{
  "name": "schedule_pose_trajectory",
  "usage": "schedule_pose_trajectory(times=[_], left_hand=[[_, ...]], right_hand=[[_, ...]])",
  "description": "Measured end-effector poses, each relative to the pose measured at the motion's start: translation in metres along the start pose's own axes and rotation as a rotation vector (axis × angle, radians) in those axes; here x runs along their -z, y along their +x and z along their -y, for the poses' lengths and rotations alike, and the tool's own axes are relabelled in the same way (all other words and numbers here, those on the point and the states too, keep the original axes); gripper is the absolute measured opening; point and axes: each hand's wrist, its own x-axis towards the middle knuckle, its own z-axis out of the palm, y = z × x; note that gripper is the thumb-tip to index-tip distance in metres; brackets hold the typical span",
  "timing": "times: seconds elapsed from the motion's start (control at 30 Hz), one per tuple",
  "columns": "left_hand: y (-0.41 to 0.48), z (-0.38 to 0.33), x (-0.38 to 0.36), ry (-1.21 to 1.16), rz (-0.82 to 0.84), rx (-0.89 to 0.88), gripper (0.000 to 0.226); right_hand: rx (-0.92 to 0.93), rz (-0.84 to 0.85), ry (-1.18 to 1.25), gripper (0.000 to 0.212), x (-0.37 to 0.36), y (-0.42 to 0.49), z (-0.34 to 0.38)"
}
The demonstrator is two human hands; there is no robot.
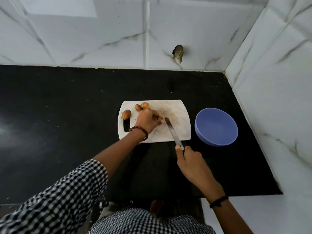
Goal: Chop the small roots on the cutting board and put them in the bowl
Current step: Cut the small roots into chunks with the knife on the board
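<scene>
Head view: we log the left hand (146,121), fingers curled round one small brown root (160,118) mid-way on the white plastic cutting board (179,114). Right hand (190,159): fingers clamped on the handle of the steel-bladed knife (172,130), its tip just beside that root. Three more roots (141,106) lie at the board's far-left end. The round blue bowl (216,126) stands just right of the board on the black table (67,115).

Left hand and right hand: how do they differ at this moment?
The left hand holds a small root down on the cutting board; the right hand grips the knife by its handle. The left hand is over the board, the right hand off it, nearer the person. Both grip something.
</scene>
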Motion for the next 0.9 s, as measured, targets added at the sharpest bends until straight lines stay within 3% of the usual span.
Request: schedule_pose_trajectory(times=[0.13,0.23,0.43,0.63,0.9], left_hand=[[0.004,-0.008,0.000,0.212,0.034,-0.066,0.044],[0.006,-0.007,0.002,0.231,0.059,-0.083,0.035],[-0.003,0.000,0.011,-0.027,0.059,-0.077,0.030],[-0.011,0.004,0.017,-0.245,0.038,-0.003,0.026],[-0.005,0.015,0.015,-0.416,0.029,0.058,0.025]], right_hand=[[-0.013,-0.028,0.094,0.038,0.004,0.022,0.011],[0.037,-0.084,0.135,0.029,0.004,0.042,0.022],[0.146,-0.155,0.174,0.029,0.004,0.077,0.046],[0.070,-0.092,0.316,0.034,-0.005,0.099,0.059],[0.134,-0.155,0.320,0.035,0.000,0.117,0.051]])
